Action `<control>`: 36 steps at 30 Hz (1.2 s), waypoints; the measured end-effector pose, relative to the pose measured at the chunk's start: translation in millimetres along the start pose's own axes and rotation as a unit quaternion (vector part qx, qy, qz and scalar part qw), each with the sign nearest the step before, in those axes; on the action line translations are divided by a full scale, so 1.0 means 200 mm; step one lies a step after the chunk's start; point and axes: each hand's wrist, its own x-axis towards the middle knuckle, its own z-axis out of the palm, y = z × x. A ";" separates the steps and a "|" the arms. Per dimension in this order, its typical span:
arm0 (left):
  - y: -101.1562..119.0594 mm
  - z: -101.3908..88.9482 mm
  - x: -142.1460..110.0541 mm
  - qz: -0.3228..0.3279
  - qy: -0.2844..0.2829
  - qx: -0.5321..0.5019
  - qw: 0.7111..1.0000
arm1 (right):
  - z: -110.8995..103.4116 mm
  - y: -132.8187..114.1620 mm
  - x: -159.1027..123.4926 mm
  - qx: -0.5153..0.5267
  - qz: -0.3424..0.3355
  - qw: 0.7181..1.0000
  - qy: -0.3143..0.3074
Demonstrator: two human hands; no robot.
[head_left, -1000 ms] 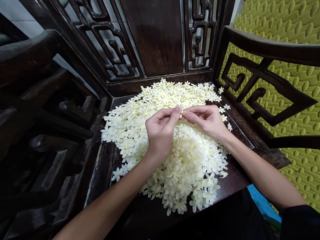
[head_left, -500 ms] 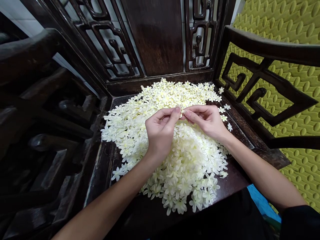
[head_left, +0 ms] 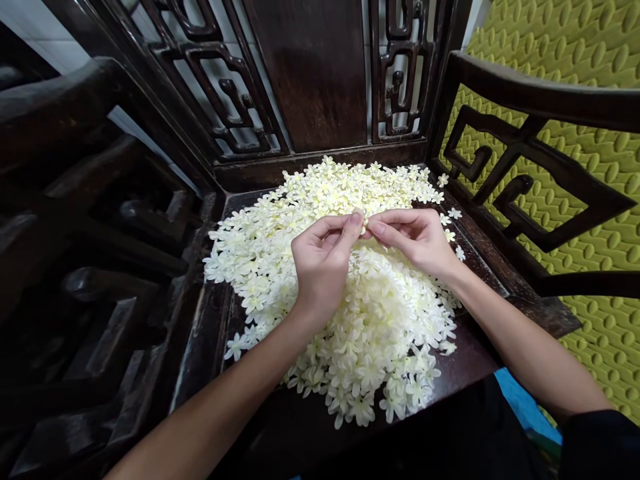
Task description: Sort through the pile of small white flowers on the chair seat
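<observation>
A broad heap of pale cream artificial-looking flowers [head_left: 260,250] covers much of a dark wooden chair seat. Above its middle, my left hand [head_left: 325,260] pinches a small cream flower [head_left: 363,223] between thumb and forefinger. From the other side, my right hand [head_left: 413,240] meets it, thumb and forefinger pressed together at the same flower. Most of that flower is hidden behind the fingertips, so which part each hand grips is hard to see. The other fingers of both hands are curled in.
The carved chair back [head_left: 310,80] rises behind the heap. An openwork armrest [head_left: 540,173] stands at right and another [head_left: 100,220] at left. Several loose flowers [head_left: 454,213] lie on the seat's right side. Beyond the right armrest is a yellow-green embossed surface [head_left: 595,320].
Both hands stay over the heap in nearly the same pinch. The right fingertips have shifted very slightly to the right, and a bit more of the small flower shows.
</observation>
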 end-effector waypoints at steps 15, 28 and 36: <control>0.00 0.00 0.00 0.004 -0.001 -0.006 1.000 | 0.01 0.00 0.00 -0.004 0.002 1.000 0.012; 0.01 0.00 0.00 0.007 -0.003 0.009 1.000 | -0.01 0.01 0.00 -0.003 0.002 1.000 -0.005; -0.01 0.00 0.00 0.011 -0.001 0.004 1.000 | 0.00 0.01 0.00 0.000 0.004 1.000 0.005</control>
